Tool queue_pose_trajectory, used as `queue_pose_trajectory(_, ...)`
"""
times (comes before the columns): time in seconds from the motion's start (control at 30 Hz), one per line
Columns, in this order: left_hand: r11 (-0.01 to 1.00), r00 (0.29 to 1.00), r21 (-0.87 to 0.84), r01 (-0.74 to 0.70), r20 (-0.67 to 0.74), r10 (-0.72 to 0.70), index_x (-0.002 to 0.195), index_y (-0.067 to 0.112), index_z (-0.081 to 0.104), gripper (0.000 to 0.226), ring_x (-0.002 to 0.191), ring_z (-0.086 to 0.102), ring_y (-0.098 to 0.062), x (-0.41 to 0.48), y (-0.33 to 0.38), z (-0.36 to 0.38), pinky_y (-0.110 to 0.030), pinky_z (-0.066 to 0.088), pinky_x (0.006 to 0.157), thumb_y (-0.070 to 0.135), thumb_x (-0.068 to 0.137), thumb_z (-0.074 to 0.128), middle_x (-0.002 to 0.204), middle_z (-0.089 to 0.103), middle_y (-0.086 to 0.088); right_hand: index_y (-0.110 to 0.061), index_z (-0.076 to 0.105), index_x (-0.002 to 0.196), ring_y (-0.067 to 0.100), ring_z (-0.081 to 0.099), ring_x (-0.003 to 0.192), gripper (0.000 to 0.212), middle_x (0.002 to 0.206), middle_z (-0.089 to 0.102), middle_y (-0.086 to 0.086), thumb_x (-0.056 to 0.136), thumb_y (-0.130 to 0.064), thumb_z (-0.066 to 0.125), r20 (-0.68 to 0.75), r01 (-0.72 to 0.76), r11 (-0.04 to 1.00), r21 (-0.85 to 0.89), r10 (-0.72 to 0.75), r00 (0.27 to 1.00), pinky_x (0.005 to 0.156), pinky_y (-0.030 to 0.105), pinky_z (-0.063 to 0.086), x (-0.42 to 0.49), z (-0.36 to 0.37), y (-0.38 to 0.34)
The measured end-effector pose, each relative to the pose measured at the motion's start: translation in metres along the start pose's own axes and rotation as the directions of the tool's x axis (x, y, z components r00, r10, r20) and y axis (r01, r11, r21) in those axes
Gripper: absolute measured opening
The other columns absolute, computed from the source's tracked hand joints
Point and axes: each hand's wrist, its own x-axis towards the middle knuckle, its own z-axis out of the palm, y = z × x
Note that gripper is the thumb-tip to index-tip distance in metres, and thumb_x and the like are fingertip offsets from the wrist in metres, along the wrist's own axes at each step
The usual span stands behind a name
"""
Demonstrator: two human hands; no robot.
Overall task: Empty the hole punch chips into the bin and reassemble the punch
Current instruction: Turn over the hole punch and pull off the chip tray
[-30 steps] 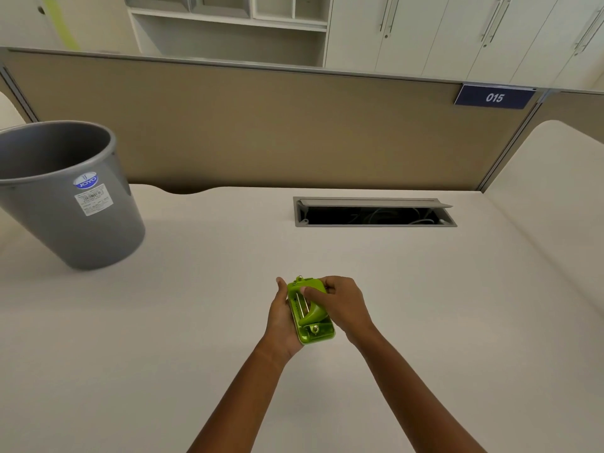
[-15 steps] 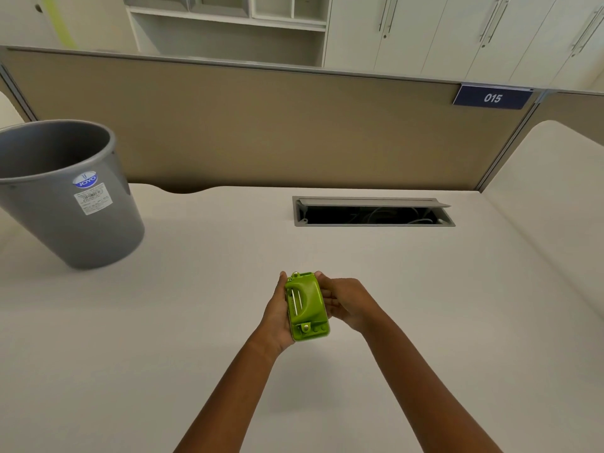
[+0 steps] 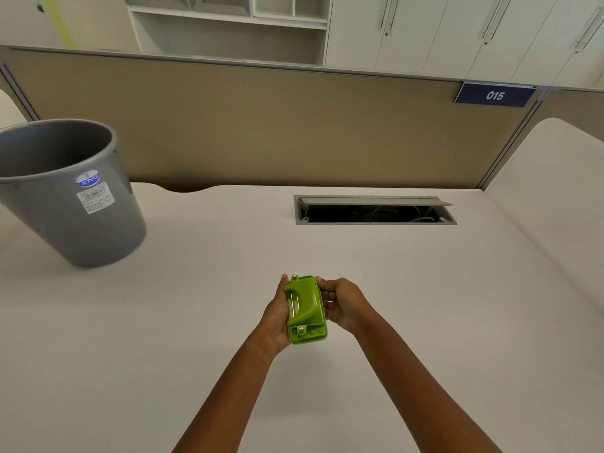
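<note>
Desk: broad, pale cream, matte and smooth, filling the lower two thirds of the frame. Its far edge curves inward at centre-left.

Bin: upper left of the frame, standing on the desk. Grey plastic, round, tapering toward the base, mouth open. A blue oval sticker and a white printed label sit on its near wall. It is well apart from the hands, with only bare desk between them.

Cable hatch: upper centre-right of the desk. Rectangular grey metal frame, flap tipped up along the far side, dark inside with pale cables faintly visible.

Partition: tan, fabric-like panel with a grey metal top rail, running across the frame behind the desk. A dark blue plate reading "015" hangs at its upper right.

Cabinets: top of the frame, white, flat doors with long metal handles; open shelving to their left.

Hole punch: lower centre of the frame, held above the desk. Bright green, glossy, rounded rectangular body with a humped lever, thin metal rods showing along its left side and a small metal fitting at each end. Its long axis runs away from the viewer.

Left hand: closed around the punch's left side, thumb at the far end.

Right hand: fingers curled against the punch's right edge, gripping it.
</note>
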Motion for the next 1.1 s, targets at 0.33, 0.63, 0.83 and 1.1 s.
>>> queue_pose_trajectory(0.33,0.999,0.999,-0.003,-0.045,-0.029,0.045,0.087,0.012,0.063,0.051,0.049,0.07,-0.02,0.003,-0.006,-0.003,-0.028,0.058,0.045,0.053,0.093,0.034,0.057,0.074,-0.008,-0.011,0.063,0.078,0.014,0.063,0.053,0.022,0.056,0.067,0.001,0.092,-0.017,0.047,0.049,-0.05,0.992,0.119,0.044,0.998,0.05,0.023,0.053,-0.003,0.002,0.007)
queue_pose_trajectory(0.63,0.958,0.986,-0.248,-0.142,0.052,0.16,0.101,0.019,0.059,0.063,0.111,0.05,-0.03,-0.006,0.015,0.0,-0.043,0.04,0.09,0.056,0.095,0.009,0.107,0.068,-0.011,-0.002,0.064,0.082,0.012,0.072,0.057,0.025,0.059,0.074,0.005,0.095,-0.012,0.045,0.184,-0.027,0.973,0.228,-0.016,0.983,0.058,0.024,0.06,-0.015,0.003,0.025)
queue_pose_trajectory(0.83,0.928,0.982,-0.338,-0.159,0.047,0.185,0.101,0.015,0.058,0.062,0.133,0.037,-0.029,-0.011,0.019,0.003,-0.04,0.031,0.101,0.054,0.095,0.011,0.119,0.059,-0.014,0.004,0.061,0.081,0.018,0.073,0.056,0.024,0.06,0.074,0.011,0.095,-0.007,0.044,0.16,-0.047,0.937,0.347,-0.009,0.987,0.058,0.028,0.061,-0.024,0.007,0.031)
queue_pose_trajectory(1.1,0.907,0.976,-0.376,-0.189,0.033,0.217,0.104,0.015,0.06,0.06,0.094,0.059,-0.025,-0.004,0.017,0.002,-0.037,0.037,0.096,0.053,0.096,0.014,0.07,0.077,-0.009,0.004,0.06,0.078,0.023,0.07,0.061,0.026,0.057,0.073,0.013,0.095,-0.003,0.042,0.112,-0.069,0.891,0.45,0.02,0.994,0.085,0.042,0.046,-0.024,0.008,0.036)
